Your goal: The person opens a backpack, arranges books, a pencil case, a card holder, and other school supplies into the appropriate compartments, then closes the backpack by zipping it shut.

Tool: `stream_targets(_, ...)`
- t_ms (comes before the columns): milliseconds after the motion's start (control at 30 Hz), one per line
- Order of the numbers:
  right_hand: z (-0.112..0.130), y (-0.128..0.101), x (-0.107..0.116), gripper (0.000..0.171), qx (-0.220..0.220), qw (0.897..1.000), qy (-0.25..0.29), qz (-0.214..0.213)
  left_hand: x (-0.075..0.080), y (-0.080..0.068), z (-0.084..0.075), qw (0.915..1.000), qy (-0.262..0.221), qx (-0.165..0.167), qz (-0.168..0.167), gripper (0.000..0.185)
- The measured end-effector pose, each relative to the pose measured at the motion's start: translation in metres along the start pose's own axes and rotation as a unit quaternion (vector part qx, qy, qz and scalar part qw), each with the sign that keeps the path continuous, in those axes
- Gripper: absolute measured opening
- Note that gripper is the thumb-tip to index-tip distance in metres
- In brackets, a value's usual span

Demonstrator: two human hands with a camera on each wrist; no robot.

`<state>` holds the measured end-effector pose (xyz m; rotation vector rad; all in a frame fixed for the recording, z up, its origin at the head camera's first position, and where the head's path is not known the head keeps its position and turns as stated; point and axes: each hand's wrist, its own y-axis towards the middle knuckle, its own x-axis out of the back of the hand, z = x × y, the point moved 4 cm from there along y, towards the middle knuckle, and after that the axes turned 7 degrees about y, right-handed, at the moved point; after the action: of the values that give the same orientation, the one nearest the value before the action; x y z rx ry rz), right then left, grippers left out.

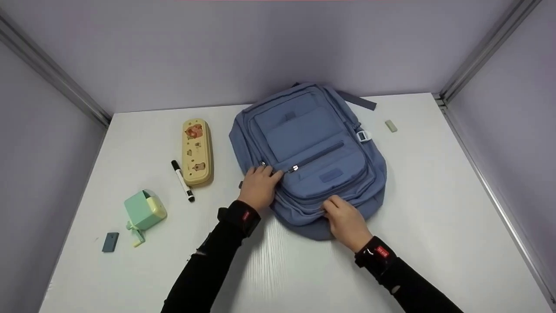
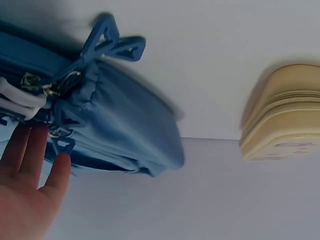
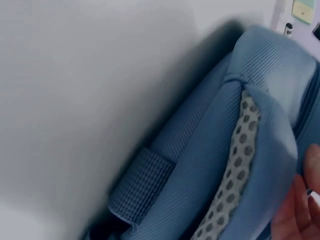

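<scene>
A blue backpack (image 1: 312, 152) lies front-up on the white table (image 1: 304, 269), its zip pockets facing me. My left hand (image 1: 262, 179) rests on its left side, fingers laid fairly straight against the fabric beside the metal zip pulls (image 1: 295, 168). In the left wrist view the left hand (image 2: 35, 155) touches the backpack (image 2: 120, 125) next to a blue pull tab (image 2: 112, 42). My right hand (image 1: 338, 208) is at the bag's near end, fingers curled round a fold of fabric. In the right wrist view only fingertips (image 3: 306, 200) show against the backpack (image 3: 210, 165).
Left of the bag lie a yellow pencil case (image 1: 197, 152), also seen as the pencil case (image 2: 285, 120), a black-capped marker (image 1: 182, 181), a mint green sharpener (image 1: 144, 211) and a dark grey eraser (image 1: 110, 241). A pale eraser (image 1: 391, 125) sits at the far right. Walls enclose three sides.
</scene>
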<state>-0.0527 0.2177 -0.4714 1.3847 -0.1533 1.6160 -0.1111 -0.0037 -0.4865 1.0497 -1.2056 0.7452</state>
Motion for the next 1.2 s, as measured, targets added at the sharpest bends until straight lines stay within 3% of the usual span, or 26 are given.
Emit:
stream_targets(300, -0.037, -0.005, 0.019, 0.025, 0.009, 1.0, -0.014, -0.01, 0.004, -0.014, -0.025, 0.9997, 0.013, -0.019, 0.012, 0.042)
stream_targets(500, -0.07, -0.002, 0.033, 0.026, 0.002, 1.0, -0.024, -0.011, 0.006, -0.018, -0.045, 0.999, 0.002, -0.017, 0.042, 0.043)
stream_targets(833, -0.129, 0.018, 0.047, 0.022, -0.107, 0.994, -0.019, -0.03, 0.004, -0.018, -0.074, 0.999, 0.004, -0.039, 0.021, 0.043)
stream_targets(933, -0.135, 0.023, 0.048, 0.023, -0.125, 0.992, -0.015, -0.012, 0.005, -0.018, -0.074, 0.9987, -0.007, -0.049, 0.013, 0.041)
stream_targets(1033, -0.135, 0.024, 0.049, 0.026, -0.134, 0.991, -0.014, 0.008, 0.008, -0.02, -0.067, 0.9968, -0.053, -0.059, 0.0, 0.038)
stream_targets(1200, -0.119, 0.023, 0.054, 0.029, -0.12, 0.993, -0.023, 0.002, 0.017, -0.032, -0.038, 0.9869, -0.144, -0.041, -0.06, 0.036)
